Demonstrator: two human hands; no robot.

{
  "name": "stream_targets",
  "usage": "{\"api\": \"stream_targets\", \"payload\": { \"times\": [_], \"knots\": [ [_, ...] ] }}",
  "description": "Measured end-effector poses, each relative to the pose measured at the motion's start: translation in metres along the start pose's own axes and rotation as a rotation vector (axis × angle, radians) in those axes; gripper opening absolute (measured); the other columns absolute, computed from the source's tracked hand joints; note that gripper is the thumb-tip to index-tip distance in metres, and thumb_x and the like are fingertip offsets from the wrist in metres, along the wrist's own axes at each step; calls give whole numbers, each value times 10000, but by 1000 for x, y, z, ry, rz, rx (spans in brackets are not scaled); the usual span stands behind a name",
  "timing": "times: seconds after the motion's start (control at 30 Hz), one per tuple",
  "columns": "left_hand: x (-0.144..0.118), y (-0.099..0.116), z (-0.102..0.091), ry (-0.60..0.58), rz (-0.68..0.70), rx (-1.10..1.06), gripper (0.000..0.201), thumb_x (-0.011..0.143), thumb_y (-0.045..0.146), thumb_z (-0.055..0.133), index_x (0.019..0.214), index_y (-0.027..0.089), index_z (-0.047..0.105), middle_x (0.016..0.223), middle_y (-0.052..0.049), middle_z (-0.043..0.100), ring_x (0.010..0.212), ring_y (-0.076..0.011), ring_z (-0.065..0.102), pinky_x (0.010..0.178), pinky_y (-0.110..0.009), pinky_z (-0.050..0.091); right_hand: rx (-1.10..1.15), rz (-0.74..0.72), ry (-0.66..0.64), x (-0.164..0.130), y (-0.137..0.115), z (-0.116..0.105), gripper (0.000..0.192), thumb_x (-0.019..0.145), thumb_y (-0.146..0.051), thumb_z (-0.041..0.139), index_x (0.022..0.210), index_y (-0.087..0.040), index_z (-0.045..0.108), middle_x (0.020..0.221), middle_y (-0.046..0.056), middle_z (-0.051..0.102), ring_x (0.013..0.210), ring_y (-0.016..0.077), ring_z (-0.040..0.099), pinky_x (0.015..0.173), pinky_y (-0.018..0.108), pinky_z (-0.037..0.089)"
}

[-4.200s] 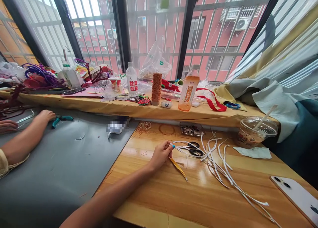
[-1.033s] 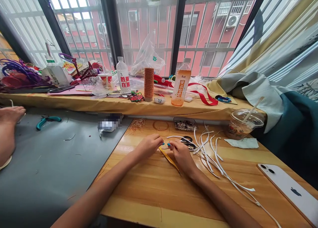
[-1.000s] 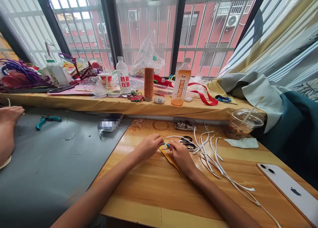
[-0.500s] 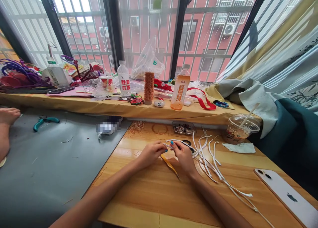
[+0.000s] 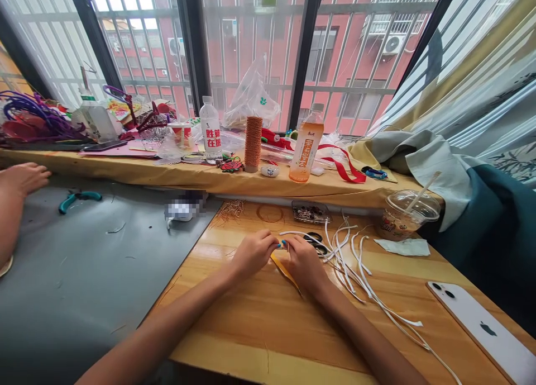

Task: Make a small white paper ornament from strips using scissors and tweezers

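Over the wooden table, my left hand [image 5: 254,253] and my right hand [image 5: 305,262] meet with blue-nailed fingertips pinched together. Between them runs a short, thin pale cord [image 5: 283,248], mostly covered by the fingers. Yellow tweezers [image 5: 285,273] lie on the table just below the fingertips, pointing toward me. Beside my right hand rest black-handled scissors [image 5: 316,244], partly hidden by it. Several white flat cords [image 5: 347,256] spread out to the right. Behind the hands are a clear box of small beads [image 5: 310,212] and a ring of brown thread [image 5: 270,213].
A phone [image 5: 486,329] lies at right, near a lidded drink cup [image 5: 408,217] and a tissue [image 5: 402,247]. On the grey mat [image 5: 104,284] are teal pliers [image 5: 79,199]; another person's hand [image 5: 27,179] is at far left. Bottles and a thread spool [image 5: 253,145] line the sill.
My fingertips have come level and closer together, and the pale cord between them shows less. The other person's hand at the left has moved up and further into view.
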State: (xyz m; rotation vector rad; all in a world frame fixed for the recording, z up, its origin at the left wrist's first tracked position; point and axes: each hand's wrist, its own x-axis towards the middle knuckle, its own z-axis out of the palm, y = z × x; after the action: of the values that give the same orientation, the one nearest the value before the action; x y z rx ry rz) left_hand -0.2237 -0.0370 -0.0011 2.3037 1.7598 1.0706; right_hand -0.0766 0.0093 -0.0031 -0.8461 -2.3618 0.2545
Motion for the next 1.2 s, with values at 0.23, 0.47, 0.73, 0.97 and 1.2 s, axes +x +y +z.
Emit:
{"api": "stream_targets", "payload": {
  "times": [0.23,0.47,0.73,0.97,1.2],
  "knots": [
    [-5,19,7,136,-164,-268,176,806,235,443,784,170,605,780,-43,599,700,-132,518,638,-229,388,140,125,214,2,-6,-3,263,832,-182,302,774,-169,559,759,82,564,705,185,502,667,301,371],
    [1,15,11,11,-373,-761,193,729,292,506,750,139,624,599,-2,558,494,-86,431,468,-190,344,509,326,240,4,-14,-8,292,803,-402,407,718,-189,588,669,49,575,654,179,508,580,280,367],
    [1,-1,-2,-12,-28,-277,281,782,165,442,1031,222,560,811,-19,612,749,-131,552,688,-220,413,460,200,106,7,-3,-15,228,789,-339,452,735,-194,620,716,48,611,673,176,530,633,287,378],
    [-5,4,4,-85,60,85,262,841,157,348,1019,155,540,891,-84,611,773,-174,579,641,-244,425,415,247,115,6,-7,-15,198,765,-288,460,674,-194,610,725,53,625,672,175,536,621,281,379],
    [-4,-1,5,-88,26,-19,227,826,231,422,857,163,636,718,-52,583,626,-126,540,581,-207,390,626,397,-241,8,-8,-25,269,740,-397,457,605,-179,540,424,-31,463,366,103,422,387,228,322]
  ]
}}
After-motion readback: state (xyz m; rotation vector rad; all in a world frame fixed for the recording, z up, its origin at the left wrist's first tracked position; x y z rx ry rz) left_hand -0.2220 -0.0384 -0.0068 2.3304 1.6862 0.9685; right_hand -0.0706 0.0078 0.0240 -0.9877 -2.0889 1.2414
